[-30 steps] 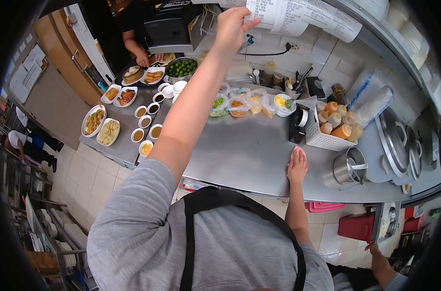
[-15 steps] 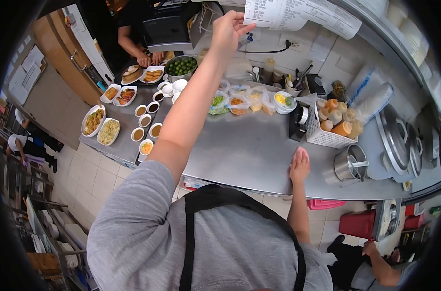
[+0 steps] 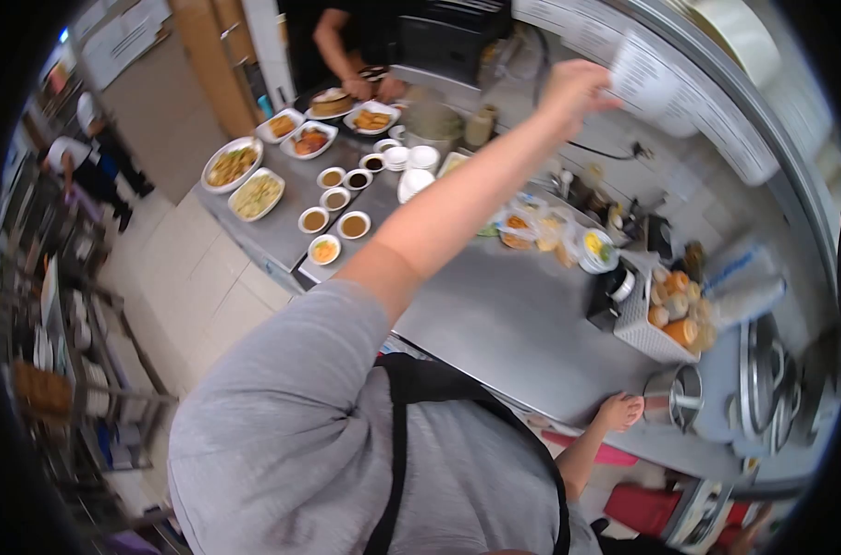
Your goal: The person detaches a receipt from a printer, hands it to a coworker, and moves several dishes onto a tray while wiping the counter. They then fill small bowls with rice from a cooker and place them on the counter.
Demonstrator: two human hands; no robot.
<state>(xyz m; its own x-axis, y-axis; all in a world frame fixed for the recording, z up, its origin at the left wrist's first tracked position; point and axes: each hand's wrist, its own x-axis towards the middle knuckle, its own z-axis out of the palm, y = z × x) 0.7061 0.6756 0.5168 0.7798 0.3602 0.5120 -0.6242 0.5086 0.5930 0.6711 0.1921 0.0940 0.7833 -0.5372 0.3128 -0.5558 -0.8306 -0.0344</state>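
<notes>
My left hand [image 3: 578, 92] is raised at the end of a stretched arm. Its fingers are pinched at the left edge of a printed order slip [image 3: 656, 83] hanging from the shelf rail. Low on the right, my right hand [image 3: 621, 412] is at the counter's front edge with its fingers curled in. Nothing shows in it, though it is somewhat blurred. Just right of it stands a steel pot [image 3: 659, 398] with a utensil inside. Another printed slip [image 3: 749, 157] hangs to the right of the first.
On the steel counter [image 3: 494, 324] are sauce cups [image 3: 354, 225], filled dishes [image 3: 257, 194], bagged ingredients [image 3: 518, 227] and a white basket [image 3: 647, 328] of squeeze bottles. Large lids [image 3: 761, 379] lean at the right. A person's hand [image 3: 358, 88] works beside a black machine [image 3: 453, 42].
The view has swung, shifting the counter in the picture. My left hand stays at the slips, its fingers now more pinched. My right hand has slid to the counter edge near the pot and curled.
</notes>
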